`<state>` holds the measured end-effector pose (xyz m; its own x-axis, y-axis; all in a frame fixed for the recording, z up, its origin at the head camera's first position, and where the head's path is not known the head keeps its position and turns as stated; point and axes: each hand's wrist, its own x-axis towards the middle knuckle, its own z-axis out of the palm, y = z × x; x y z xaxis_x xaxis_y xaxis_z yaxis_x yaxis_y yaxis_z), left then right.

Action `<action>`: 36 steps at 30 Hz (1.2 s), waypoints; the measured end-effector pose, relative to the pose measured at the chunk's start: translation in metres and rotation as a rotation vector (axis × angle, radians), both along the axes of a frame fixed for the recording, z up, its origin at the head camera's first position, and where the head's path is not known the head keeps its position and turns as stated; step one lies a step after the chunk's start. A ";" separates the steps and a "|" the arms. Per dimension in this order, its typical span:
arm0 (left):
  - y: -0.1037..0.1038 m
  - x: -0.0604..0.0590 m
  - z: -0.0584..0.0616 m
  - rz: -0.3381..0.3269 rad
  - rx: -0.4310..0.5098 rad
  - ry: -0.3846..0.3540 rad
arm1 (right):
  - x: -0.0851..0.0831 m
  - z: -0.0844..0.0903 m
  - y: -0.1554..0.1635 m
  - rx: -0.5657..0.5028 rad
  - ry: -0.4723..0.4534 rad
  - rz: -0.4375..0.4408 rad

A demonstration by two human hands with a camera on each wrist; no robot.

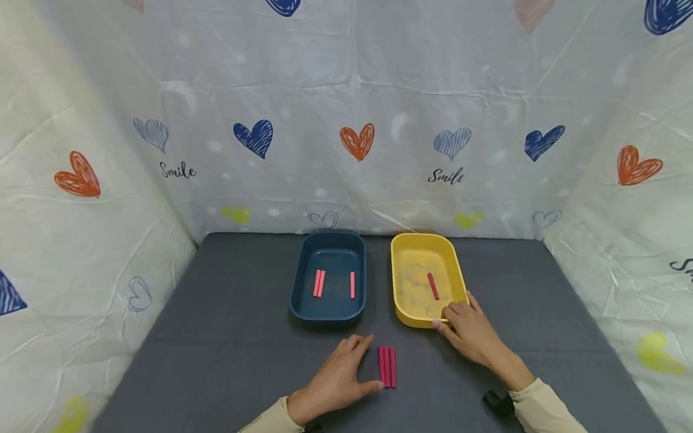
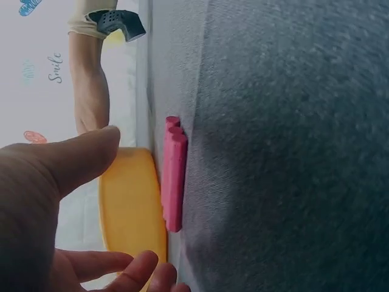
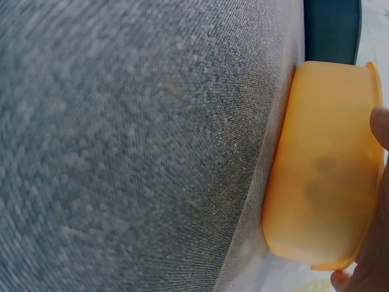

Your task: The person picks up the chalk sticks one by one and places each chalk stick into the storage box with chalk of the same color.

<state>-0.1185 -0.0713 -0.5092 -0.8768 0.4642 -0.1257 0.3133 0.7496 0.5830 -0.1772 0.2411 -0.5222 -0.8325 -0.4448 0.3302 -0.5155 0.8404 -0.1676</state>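
Your left hand point(image 1: 338, 377) lies flat on the grey cloth point(image 1: 227, 337), fingers straight and loosely spread, holding nothing, its fingertips just beside three pink sticks point(image 1: 387, 366) that lie at about 3 o'clock from the hand. The sticks are short, round, matte rods of the same pinkish red, equal in length, packed side by side and touching along their length, their long axis running from 6 to 12 o'clock; in the left wrist view the three pink sticks point(image 2: 173, 176) show blunt round ends and sit directly on the cloth, with the thumb point(image 2: 67, 161) hovering near them but apart. Your right hand point(image 1: 472, 332) rests on the near right corner of the yellow tray point(image 1: 402, 300), fingers relaxed and draped over its rim, pinching nothing; the right wrist view shows only a fingertip point(image 3: 380, 125) at the edge of the yellow tray point(image 3: 322, 170), whose wall is smooth with rounded corners. One pink stick point(image 1: 433, 286) lies slantwise on the yellow tray's floor, at about 11 o'clock from the right hand. At 9 o'clock from that tray, just beside it, stands a dark blue tray point(image 1: 301, 288) holding a touching pair of sticks point(image 1: 319, 283) and, apart from them, a single stick point(image 1: 352, 285). A heart-printed sheet point(image 1: 357, 144) walls the table at 12, 9 and 3 o'clock.
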 end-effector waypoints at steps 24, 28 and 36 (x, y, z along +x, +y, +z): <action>0.003 -0.001 -0.016 -0.087 -0.057 0.078 | -0.003 0.003 0.000 0.022 -0.009 -0.011; 0.005 -0.002 -0.016 -0.093 -0.055 0.087 | -0.003 0.003 0.001 0.018 -0.009 -0.014; 0.004 0.000 -0.015 -0.096 -0.088 0.074 | -0.001 0.001 -0.001 0.018 -0.031 -0.018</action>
<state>-0.1182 -0.0677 -0.5246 -0.8373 0.5364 -0.1058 0.4258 0.7612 0.4891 -0.1785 0.2401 -0.5216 -0.8502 -0.4350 0.2966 -0.4949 0.8526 -0.1680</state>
